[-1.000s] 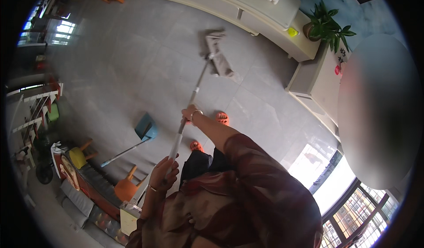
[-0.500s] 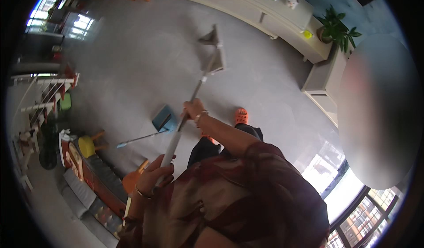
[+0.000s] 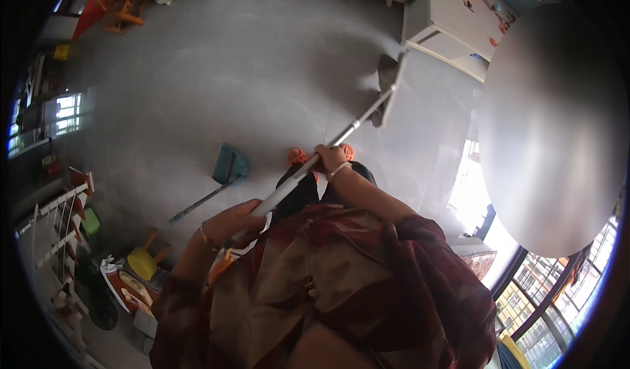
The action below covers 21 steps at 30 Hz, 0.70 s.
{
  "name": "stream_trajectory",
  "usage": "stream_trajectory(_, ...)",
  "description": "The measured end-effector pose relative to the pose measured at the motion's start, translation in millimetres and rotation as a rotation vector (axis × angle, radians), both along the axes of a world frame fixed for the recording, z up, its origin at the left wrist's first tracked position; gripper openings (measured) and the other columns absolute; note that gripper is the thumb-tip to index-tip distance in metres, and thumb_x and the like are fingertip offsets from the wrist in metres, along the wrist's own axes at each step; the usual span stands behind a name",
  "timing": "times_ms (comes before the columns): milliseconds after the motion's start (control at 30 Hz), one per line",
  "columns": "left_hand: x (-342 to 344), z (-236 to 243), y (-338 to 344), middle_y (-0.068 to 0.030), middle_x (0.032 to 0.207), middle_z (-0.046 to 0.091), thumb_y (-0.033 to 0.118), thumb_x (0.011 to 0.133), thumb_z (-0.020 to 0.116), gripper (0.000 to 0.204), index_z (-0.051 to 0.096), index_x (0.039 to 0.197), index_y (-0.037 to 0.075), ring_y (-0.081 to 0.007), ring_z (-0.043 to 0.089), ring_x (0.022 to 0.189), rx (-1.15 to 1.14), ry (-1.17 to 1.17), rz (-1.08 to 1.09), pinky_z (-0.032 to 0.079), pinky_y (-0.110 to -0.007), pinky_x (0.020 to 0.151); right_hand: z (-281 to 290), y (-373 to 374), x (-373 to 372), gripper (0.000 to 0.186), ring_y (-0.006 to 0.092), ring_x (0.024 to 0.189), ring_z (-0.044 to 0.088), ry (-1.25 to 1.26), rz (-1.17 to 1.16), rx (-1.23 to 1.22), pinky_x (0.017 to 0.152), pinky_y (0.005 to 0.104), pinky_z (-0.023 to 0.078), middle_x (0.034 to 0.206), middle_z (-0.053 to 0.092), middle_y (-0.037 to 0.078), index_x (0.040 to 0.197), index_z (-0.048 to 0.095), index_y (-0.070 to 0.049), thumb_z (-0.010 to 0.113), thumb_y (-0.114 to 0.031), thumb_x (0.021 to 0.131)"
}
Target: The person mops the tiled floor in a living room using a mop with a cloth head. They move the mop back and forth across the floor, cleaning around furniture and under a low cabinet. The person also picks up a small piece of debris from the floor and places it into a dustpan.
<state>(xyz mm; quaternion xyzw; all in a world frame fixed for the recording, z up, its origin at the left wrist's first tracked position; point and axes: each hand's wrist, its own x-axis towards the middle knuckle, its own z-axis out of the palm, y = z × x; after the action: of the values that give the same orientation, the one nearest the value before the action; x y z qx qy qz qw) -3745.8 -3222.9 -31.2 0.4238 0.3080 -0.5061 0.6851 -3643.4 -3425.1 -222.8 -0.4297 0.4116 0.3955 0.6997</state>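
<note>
A long-handled flat mop slants across my body. Its wide head with grey cloth rests on the grey floor at the upper right, close to the corner of a white cabinet. My left hand is closed around the thick pale grip at the handle's top end. Farther down the pole, my right hand wraps round it just above my orange clogs. A blue long-handled dustpan lies to the left of my feet, apart from both hands, its handle pointing down and left.
White cabinets line the far and right sides. At the left stand a white rack, a yellow stool and a green item. An orange wooden chair is at the far left. Windows are at the lower right.
My view has turned to the right. The mop head has swung rightward to near the cabinet corner, and the handle slants more to the right. Both hands keep their hold.
</note>
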Motion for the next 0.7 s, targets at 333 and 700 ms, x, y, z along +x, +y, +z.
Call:
stream_trajectory(333,40,-147,-174,-0.0008,0.064,0.044,0.015,0.086,0.051,0.013,0.042,0.082,0.005,-0.0051,0.039,0.042,-0.172,0.156,-0.088,0.031,-0.020,0.033,-183,-223,-48,0.010,0.0276,0.063,0.059,0.436,-0.142,-0.044,0.058,0.0389,0.053,0.071,0.057,0.014,0.079,0.051,0.000,0.050,-0.010,0.082)
stream_trajectory(700,-21,-51,-75,-0.0010,0.064,0.044,0.011,0.080,0.051,0.023,0.044,0.100,0.003,-0.0071,0.037,0.040,0.148,0.197,0.198,0.027,-0.020,0.032,-220,-29,-71,0.009,0.0294,0.058,0.061,0.282,0.352,0.158,0.055,0.0421,0.055,0.068,0.058,0.015,0.081,0.049,0.000,0.055,-0.004,0.076)
